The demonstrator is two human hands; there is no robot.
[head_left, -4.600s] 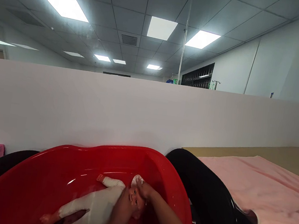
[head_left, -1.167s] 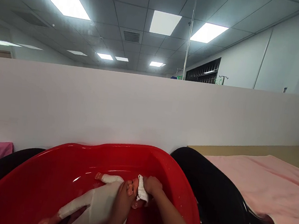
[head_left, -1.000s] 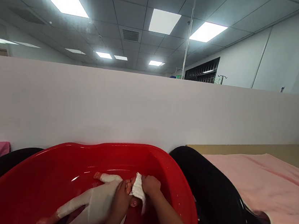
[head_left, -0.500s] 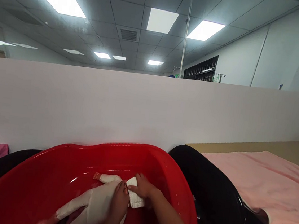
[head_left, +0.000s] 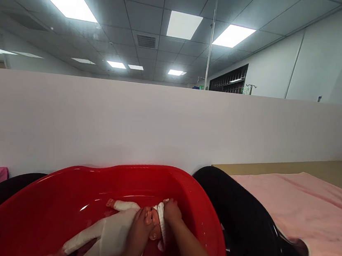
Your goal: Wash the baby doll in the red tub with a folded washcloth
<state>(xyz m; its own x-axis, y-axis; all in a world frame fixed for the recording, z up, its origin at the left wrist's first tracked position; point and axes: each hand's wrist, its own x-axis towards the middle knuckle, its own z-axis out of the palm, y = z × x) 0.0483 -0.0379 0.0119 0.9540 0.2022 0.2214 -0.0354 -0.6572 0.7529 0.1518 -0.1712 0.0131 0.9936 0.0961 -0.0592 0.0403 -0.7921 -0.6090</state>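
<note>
Fingers of the left hand wrap the neck of a white-suited baby doll lying inside the red tub, head toward its right end; the right hand clenches a white washcloth against the doll's head.

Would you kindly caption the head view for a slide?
Left hand holds a doll in a red tub; right hand presses a white cloth to its head.

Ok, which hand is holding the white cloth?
The right hand: it presses the white cloth against the doll; the left hand only grips the doll, no cloth.
</note>
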